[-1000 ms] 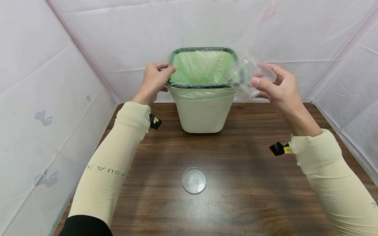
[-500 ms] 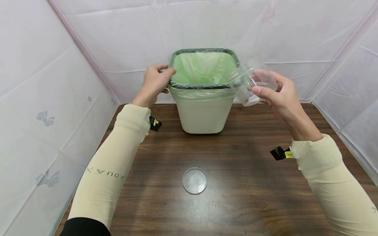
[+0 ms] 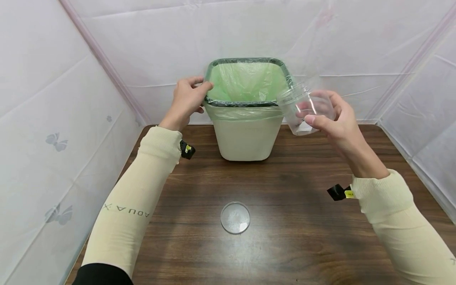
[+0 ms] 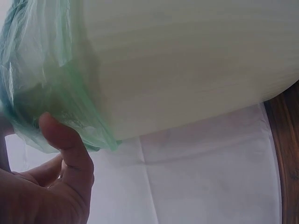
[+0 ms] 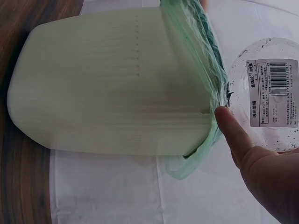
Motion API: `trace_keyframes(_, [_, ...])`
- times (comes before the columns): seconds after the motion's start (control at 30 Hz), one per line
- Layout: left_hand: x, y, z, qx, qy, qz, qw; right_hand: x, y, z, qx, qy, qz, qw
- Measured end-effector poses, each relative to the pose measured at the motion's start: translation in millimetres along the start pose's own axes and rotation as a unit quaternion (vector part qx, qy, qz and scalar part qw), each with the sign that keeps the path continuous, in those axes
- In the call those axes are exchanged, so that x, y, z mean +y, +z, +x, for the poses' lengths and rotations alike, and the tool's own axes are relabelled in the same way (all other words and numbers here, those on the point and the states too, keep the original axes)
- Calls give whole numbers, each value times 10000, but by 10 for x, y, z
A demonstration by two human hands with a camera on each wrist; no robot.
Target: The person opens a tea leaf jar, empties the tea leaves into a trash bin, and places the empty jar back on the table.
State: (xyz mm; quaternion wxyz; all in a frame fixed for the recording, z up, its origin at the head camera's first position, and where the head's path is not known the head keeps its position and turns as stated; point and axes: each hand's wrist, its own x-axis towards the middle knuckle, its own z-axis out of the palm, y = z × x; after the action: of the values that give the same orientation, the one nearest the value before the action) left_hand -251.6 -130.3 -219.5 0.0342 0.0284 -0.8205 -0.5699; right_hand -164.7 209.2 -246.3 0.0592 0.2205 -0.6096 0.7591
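A pale trash can (image 3: 246, 138) lined with a thin green trash bag (image 3: 249, 81) stands upright at the back of the table. At its left rim my left hand (image 3: 187, 99) pinches the bag-covered edge, thumb on top and fingers outside. My right hand (image 3: 338, 120) grips a clear plastic jar (image 3: 295, 113) by its side, at the can's right rim. The jar leans with its mouth up and to the left, overlapping the rim in the head view. In the right wrist view, a printed barcode label (image 5: 273, 93) shows on the jar, with small dark specks around it.
A clear round lid (image 3: 235, 217) lies flat on the brown wooden table (image 3: 285, 237), in front of the can. White plastic sheeting (image 3: 160, 39) hangs as walls at the back and both sides. The table's back edge runs close behind the can.
My right hand has lowered with the jar, and the jar has turned more upright. The left hand stays at the rim; the can and lid keep their places.
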Motion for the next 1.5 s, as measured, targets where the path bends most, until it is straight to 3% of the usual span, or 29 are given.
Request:
trace_keyframes(0.2, [-14,9,5,8,29,-44,10000,41,-36,-56,-143,122,56,9998])
trace_keyframes(0.7, [-34,11,-7,-15,63,-198,9998,88,-53,-140,-711,339,-452,9959])
trace_keyframes(1.23, [-61,7,-29,-33,35,-84,10000,243,-58,-255,-893,327,-313,9950])
trace_keyframes(1.5, [-59,-1,-59,-19,35,-21,10000,324,-56,-328,-824,379,-737,9931])
